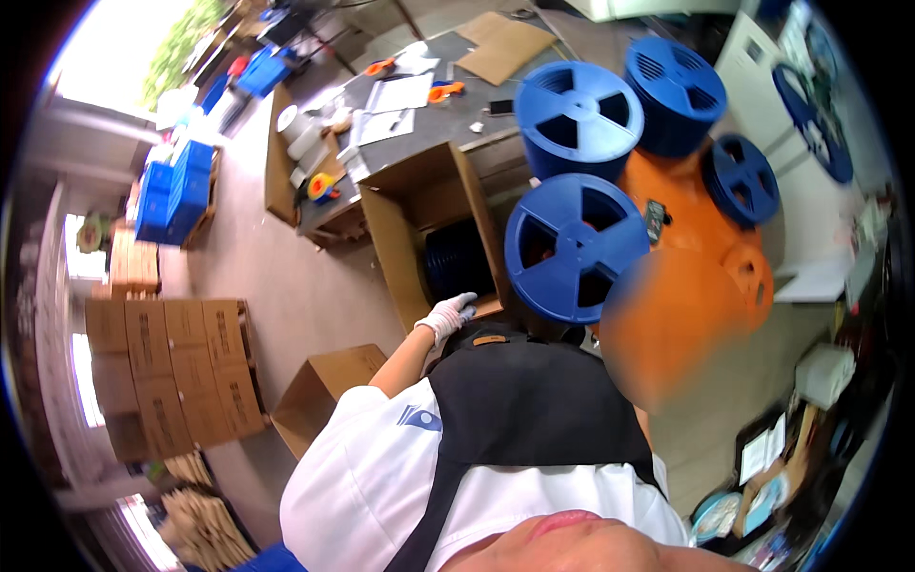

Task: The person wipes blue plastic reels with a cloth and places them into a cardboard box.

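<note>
My left hand (pixel 448 316), in a white glove with grey fingertips, is at the near rim of an open cardboard box (pixel 396 257). Its fingers bend over that edge and look closed on it. Inside the box lies a dark blue ribbed reel (pixel 456 259), partly in shadow. Just right of the box is a blue reel (pixel 578 246) with large cut-outs in its face. Of my right arm only a sliver shows beside the black apron (pixel 548 405); the right hand is hidden.
More blue reels (pixel 579 112) stand around an orange surface (pixel 667 205), part of it blurred. A grey table (pixel 443 57) holds papers and orange tape dispensers (pixel 445 91). Stacked cartons (pixel 176 367) and another open box (pixel 329 381) are to the left.
</note>
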A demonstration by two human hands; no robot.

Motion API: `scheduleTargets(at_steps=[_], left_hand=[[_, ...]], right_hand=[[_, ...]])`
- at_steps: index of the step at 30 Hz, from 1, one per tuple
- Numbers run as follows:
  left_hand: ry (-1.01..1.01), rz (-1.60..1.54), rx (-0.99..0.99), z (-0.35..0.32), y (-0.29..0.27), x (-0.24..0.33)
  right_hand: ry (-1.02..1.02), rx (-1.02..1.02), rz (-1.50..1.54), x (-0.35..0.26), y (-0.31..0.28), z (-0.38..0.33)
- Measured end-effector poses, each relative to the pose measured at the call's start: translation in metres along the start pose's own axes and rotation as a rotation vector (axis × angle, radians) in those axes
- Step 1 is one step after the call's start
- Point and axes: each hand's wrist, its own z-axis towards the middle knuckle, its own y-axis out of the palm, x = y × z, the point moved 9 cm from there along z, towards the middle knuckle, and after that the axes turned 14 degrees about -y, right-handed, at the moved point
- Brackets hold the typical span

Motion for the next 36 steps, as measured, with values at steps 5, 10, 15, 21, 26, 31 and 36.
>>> scheduleTargets(at_steps=[5, 10, 15, 21, 26, 31, 36], left_hand=[[-0.210, 0.029, 0.020, -0.028, 0.013, -0.093], [-0.480, -0.065, 0.043, -0.068, 0.020, -0.218], [-0.697, -0.258, -0.200, -0.109, 0.079, -0.385], [-0.576, -0.233, -0.023, -0.055, -0.044, -0.459], [-0.717, -0.630, 0.374, -0.087, -0.115, -0.533], [-0.673, -0.685, 0.371, -0.065, -0.129, -0.523], [-0.458, -0.256, 0.032, -0.063, -0.092, -0.490]], right_hand=[[-0.125, -0.149, -0.016, -0.078, 0.067, 0.038], [-0.121, -0.217, -0.158, -0.012, 0.066, 0.058], [0.021, -0.250, -0.378, 0.001, 0.133, -0.025], [-0.300, -0.670, -0.278, 0.046, 0.287, -0.041], [-0.499, -0.944, -0.826, -0.023, 0.441, -0.225], [-0.632, -0.977, -1.000, -0.075, 0.483, -0.280], [-0.423, -0.733, -0.669, -0.021, 0.423, -0.168]])
